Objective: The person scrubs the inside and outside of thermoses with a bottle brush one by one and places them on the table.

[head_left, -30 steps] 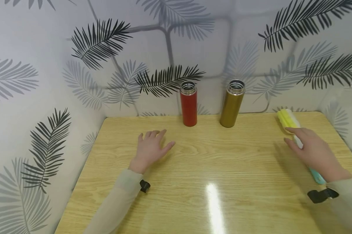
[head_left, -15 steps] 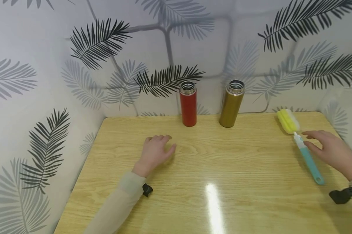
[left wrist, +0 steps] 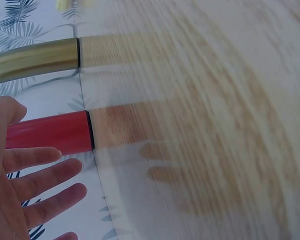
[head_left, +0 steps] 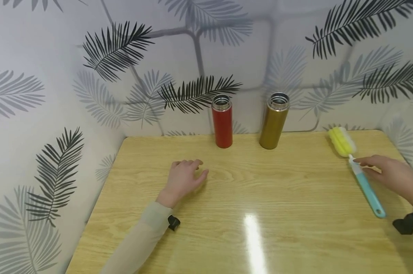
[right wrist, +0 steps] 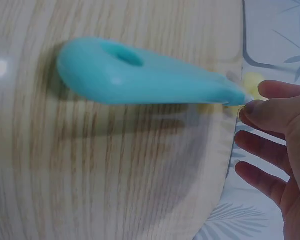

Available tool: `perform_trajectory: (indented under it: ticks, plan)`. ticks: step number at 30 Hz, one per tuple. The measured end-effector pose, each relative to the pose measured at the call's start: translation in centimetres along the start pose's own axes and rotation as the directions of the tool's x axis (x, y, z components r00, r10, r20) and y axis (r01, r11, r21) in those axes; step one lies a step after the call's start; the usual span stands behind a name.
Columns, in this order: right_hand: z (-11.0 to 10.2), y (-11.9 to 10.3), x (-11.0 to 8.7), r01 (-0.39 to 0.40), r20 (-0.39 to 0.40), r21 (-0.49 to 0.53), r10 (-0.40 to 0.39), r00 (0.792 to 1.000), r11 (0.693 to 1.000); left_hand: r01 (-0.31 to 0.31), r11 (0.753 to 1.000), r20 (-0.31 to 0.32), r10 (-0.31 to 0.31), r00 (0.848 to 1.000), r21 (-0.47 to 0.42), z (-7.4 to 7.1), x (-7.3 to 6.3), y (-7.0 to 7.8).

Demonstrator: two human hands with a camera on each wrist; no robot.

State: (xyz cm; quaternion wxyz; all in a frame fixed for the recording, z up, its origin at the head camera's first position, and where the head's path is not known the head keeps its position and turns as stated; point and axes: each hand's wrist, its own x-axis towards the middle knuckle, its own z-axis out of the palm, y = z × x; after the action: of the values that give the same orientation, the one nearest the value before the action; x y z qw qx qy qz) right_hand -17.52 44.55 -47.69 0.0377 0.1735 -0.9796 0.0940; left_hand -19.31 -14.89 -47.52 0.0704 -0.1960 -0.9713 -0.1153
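Sponge brush [head_left: 365, 188] at right hand [head_left: 396, 176], left hand [head_left: 182, 177] well apart

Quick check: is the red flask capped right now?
No, the red flask stands uncapped, its metal mouth visibly open in the head view.

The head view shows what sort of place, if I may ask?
Probably an indoor tabletop workspace: a wood-grain table stands before a leaf-patterned wall. The sponge brush hints, less surely, at a kitchen.
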Motion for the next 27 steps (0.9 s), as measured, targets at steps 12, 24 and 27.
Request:
perform_trajectory:
  ticks: [12,24,27]
  plan:
    - [0.13,0.47,0.33,0.025,0.131,-0.004,-0.024,0.991,1.0,-0.008,1.0,0.002,0.008,1.0,0.007,-0.13,0.17,0.16]
    - [0.72,-0.27,0.58,0.029,0.164,0.019,-0.031,0.986,0.999,-0.001,1.0,0.009,0.001,1.0,0.016,-0.07,-0.03,0.08]
    - [0.75,-0.52,0.6,0.03,0.159,0.034,-0.035,0.987,0.999,0.0,1.0,0.012,-0.001,1.0,0.02,0.0,-0.09,0.09]
